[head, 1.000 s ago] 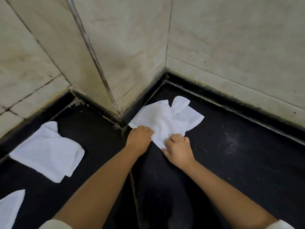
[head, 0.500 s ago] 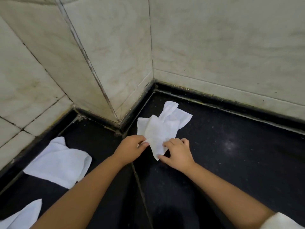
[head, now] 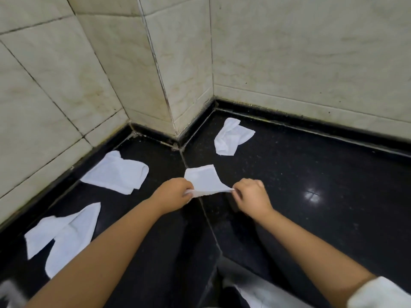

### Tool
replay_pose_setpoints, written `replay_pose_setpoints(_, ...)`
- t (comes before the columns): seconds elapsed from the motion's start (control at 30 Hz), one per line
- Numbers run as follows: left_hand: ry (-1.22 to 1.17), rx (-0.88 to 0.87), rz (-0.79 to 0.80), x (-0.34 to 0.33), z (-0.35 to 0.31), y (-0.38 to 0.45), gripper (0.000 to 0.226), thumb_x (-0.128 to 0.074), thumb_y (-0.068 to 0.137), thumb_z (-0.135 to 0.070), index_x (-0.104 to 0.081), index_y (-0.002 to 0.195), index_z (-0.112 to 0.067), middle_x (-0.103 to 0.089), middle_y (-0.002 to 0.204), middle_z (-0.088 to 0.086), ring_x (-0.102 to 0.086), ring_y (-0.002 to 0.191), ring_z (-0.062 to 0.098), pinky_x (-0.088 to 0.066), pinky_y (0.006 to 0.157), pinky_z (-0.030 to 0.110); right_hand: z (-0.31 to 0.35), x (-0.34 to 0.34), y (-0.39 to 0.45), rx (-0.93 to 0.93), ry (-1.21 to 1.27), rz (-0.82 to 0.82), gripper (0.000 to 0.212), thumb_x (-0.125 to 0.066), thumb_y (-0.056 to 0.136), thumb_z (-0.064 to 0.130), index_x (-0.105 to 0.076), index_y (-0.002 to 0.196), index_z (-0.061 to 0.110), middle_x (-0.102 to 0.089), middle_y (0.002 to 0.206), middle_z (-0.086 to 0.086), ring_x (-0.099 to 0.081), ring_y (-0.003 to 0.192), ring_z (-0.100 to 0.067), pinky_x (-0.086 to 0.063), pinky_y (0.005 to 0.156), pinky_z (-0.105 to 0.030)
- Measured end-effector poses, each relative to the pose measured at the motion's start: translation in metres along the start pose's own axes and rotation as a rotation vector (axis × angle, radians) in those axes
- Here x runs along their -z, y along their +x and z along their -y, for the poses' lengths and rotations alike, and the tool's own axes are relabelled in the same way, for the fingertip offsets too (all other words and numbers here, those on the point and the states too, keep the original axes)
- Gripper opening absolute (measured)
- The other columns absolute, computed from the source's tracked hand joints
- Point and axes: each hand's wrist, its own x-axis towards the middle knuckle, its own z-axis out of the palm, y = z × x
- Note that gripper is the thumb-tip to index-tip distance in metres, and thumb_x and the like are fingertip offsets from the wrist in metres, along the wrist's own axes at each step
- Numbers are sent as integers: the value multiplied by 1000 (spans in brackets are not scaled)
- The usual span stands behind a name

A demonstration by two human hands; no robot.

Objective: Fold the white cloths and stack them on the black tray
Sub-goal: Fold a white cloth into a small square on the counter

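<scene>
I hold one white cloth (head: 204,180) stretched between both hands above the black counter. My left hand (head: 175,193) pinches its near left corner and my right hand (head: 251,194) pinches its near right corner. The far edge of the cloth hangs loose. Another crumpled white cloth (head: 231,138) lies farther back near the wall corner. Two more white cloths lie to the left: one (head: 116,172) by the wall and one (head: 66,234) nearer to me. No black tray is in view.
The black stone counter (head: 311,185) meets cream tiled walls (head: 300,52) that jut out in a corner (head: 171,121) at the middle. A seam (head: 206,218) runs across the counter toward me. Something white (head: 255,292) shows at the bottom edge.
Both hands lifted one cloth off the crumpled pile and pulled it toward me, then spread apart to stretch it. A second cloth stayed behind near the corner. The view tilted up and back.
</scene>
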Motion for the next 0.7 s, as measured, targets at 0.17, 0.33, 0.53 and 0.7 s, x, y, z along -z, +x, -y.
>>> replay_pose_setpoints(0.17,93,-50,-64,6,-26,-7,28,-40,98,-19,-64,108,-8,-56,104,8,-55,101,25,-41,83,33,-47,79,-12,112,-237,-90,16,-77,59,3,-62,60,8,-59,56,-8,-60,48,-29,-47,42,-27)
replay_pose_setpoints(0.33,75,-215,-429,31,-104,33,29,-43,97,-21,-68,100,-6,-64,98,16,-58,96,33,-44,75,37,-93,172,-12,-144,-260,-435,3,-61,73,-2,-63,70,-3,-60,67,-23,-59,56,-39,-46,43,-37)
replay_pose_setpoints(0.53,-98,-551,-587,33,-198,56,49,-31,84,-32,-70,95,-4,-66,88,20,-62,87,34,-47,72,37,-139,242,-86,-242,-338,-673,21,-48,81,9,-62,74,-4,-61,70,-23,-59,61,-39,-44,51,-34)
replay_pose_setpoints(0.7,91,-717,-161,-31,-212,63,28,-47,93,-17,-69,105,-5,-68,103,16,-62,100,32,-48,85,39,-160,225,-192,-309,-324,-124,8,-59,80,1,-65,75,-1,-67,74,-20,-61,71,-38,-49,66,-38)
